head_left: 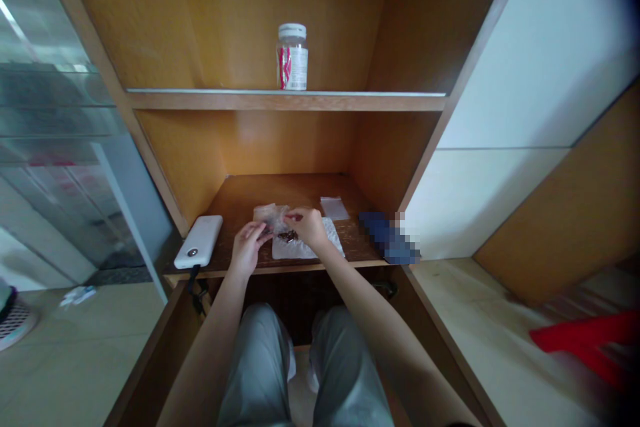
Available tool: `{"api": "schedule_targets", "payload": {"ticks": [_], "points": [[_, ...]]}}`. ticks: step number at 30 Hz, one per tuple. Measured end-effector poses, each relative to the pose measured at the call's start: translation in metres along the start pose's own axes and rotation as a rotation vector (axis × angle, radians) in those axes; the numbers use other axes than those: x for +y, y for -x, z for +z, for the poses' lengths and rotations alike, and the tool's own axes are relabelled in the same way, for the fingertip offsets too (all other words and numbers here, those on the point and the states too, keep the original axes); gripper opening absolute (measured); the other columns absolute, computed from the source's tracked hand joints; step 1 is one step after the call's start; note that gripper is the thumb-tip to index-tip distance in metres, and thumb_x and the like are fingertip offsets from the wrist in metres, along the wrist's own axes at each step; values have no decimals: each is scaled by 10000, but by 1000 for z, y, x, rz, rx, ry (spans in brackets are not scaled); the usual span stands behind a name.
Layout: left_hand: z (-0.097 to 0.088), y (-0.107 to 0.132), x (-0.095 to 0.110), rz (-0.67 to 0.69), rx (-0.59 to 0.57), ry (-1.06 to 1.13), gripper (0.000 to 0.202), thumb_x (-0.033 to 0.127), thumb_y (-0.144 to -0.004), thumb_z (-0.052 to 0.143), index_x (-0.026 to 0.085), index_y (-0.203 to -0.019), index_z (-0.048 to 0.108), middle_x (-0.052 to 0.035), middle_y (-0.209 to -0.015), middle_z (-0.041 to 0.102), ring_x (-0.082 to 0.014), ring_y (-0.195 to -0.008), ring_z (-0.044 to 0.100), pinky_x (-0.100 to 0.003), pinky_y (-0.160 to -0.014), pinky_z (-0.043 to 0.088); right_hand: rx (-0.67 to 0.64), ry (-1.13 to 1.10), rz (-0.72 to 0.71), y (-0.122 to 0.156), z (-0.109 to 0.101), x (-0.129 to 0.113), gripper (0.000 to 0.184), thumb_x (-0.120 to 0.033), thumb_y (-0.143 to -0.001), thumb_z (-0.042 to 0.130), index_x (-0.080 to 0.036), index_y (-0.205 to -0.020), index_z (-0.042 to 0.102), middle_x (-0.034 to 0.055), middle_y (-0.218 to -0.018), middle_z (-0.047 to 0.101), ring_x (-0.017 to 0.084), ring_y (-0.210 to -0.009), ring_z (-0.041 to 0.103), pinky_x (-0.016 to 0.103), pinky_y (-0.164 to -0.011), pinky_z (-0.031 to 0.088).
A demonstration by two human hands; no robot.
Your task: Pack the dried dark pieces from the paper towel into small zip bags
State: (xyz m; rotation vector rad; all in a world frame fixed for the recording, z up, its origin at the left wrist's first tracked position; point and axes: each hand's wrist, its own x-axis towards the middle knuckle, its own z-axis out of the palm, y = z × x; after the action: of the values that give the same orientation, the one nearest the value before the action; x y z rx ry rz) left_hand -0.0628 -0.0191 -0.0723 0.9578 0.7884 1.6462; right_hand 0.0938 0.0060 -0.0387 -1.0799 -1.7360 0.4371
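My left hand (246, 245) has its fingers closed on the lower left edge of a small clear plastic bag (273, 213) over the lower shelf. At the bag's right side, my right hand (309, 227) pinches its edge; the fingertips are small and partly hidden. Under the hands lies a crinkled whitish sheet (295, 251), with a little pile of dark, shiny pieces (288, 236) on it, too small to name. A second flat clear bag (335, 208) rests on the wood behind my right hand.
A white power bank (200, 241) with a cable lies at the shelf's left edge. On the right is a blue item (387, 237), partly blurred out. A white-capped bottle (293, 59) stands on the shelf above. Below, an open drawer (445, 340) surrounds my legs.
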Motion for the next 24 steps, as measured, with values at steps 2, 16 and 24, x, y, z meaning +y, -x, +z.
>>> {"api": "schedule_targets", "payload": {"ticks": [2,16,24], "points": [[-1,-1,2,-16,19,70,180,266,-636,681,168,-733,566,3,-745,616,-158,-729,626,-360,-728,499,-4,-110,80,-4,-4,2,145,-306,-682,649,-163,-683,677,54,-693,677,141,-598,581,238,-570,418],[2,8,8,-134,-365,-14,432,133,-654,681,194,-1065,562,-78,-1107,605,-236,-1035,558,-369,-861,453,-388,-603,426,-2,-12,0,337,-477,-611,678,-144,-664,658,21,-547,605,90,-468,498,212,-434,327],[1,10,11,-88,-446,15,611,133,-693,656,273,-1233,406,-83,-1238,510,-242,-1125,495,-403,-911,421,-459,-627,476,-3,-12,2,299,-444,-588,704,-154,-635,647,0,-552,601,71,-457,506,189,-424,335]]}}
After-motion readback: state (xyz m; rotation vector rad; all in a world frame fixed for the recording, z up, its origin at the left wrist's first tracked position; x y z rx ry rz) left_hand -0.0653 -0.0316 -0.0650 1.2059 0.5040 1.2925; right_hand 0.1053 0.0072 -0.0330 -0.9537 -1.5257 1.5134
